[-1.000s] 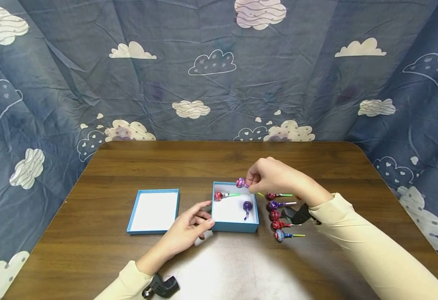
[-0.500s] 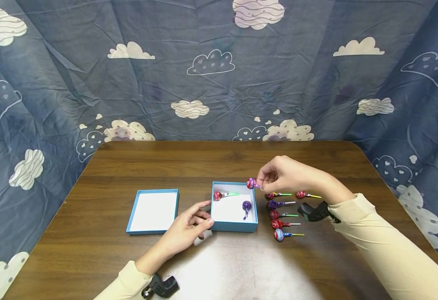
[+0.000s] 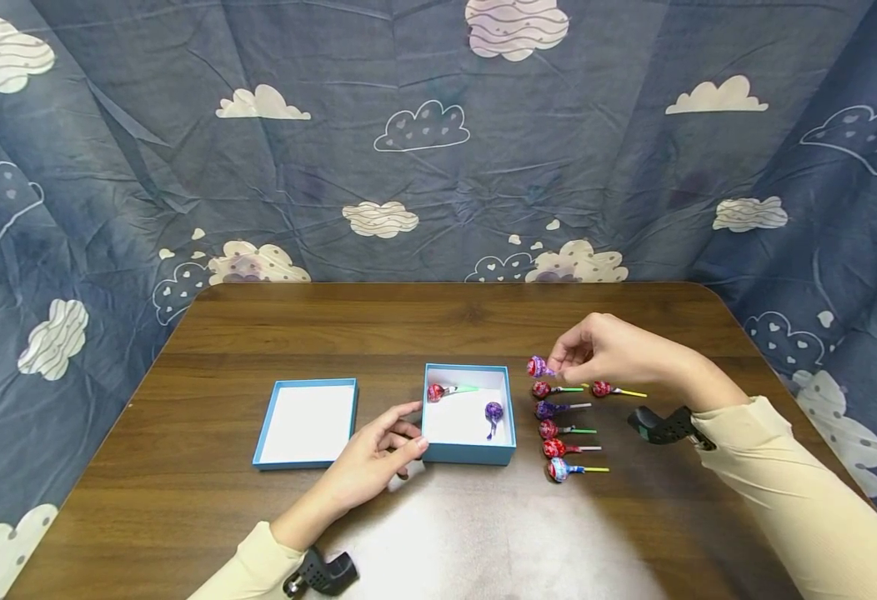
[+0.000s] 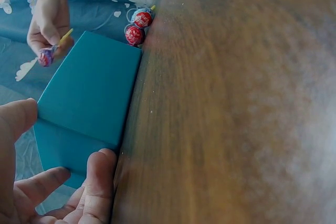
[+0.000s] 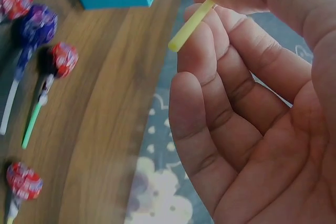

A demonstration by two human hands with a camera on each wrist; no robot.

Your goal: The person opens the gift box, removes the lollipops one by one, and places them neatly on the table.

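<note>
My right hand [image 3: 611,350] pinches a purple-and-red wrapped lollipop [image 3: 536,367] between thumb and forefinger, just past the box's back right corner. In the right wrist view its yellow stick [image 5: 191,25] pokes out from the pinch, and the wrapped head is mostly hidden behind the thumb. My left hand [image 3: 380,450] touches the left side and front corner of the blue box [image 3: 468,454] with loosely spread fingers. Inside the box lie a red lollipop [image 3: 437,392] with a green stick and a dark purple lollipop [image 3: 493,412].
Right of the box, several lollipops lie in a column, from a blue one [image 3: 558,469] in front to a red one [image 3: 542,389] at the back. Another red lollipop [image 3: 602,389] lies right of them. A blue-rimmed lid [image 3: 307,421] rests at the left, white inside up.
My right hand has moved right with the purple-and-red lollipop, from over the box's back right corner to beyond the column of lollipops. The left hand stays at the box.
</note>
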